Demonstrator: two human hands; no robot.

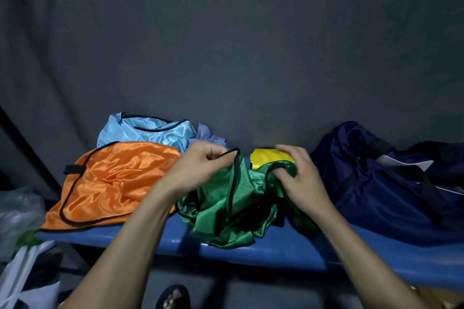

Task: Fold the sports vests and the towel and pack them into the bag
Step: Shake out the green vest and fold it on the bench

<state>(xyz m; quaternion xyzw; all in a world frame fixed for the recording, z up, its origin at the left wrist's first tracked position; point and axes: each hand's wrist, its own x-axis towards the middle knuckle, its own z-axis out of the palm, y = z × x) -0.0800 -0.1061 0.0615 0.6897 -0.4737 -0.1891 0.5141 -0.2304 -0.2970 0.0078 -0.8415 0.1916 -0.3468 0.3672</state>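
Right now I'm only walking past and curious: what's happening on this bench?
A person is sorting sports vests on a blue bench. Both hands hold the crumpled green vest: the left hand pinches its black trim, the right hand grips the fabric. The orange vest and light blue vest lie unfolded at left; the navy bag sits at right.

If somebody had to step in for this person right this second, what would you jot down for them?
Left hand: pinches the black trim of the crumpled shiny green vest.
Right hand: grips the same vest's other bunched edge.
On the blue bench: shiny orange vest spread at left, light blue vest behind it, a lilac cloth beside that, a yellow piece behind the green one.
Dark navy fabric bag sits at right.
Done: nothing visibly packed.
Left: fold every piece, load the bag.
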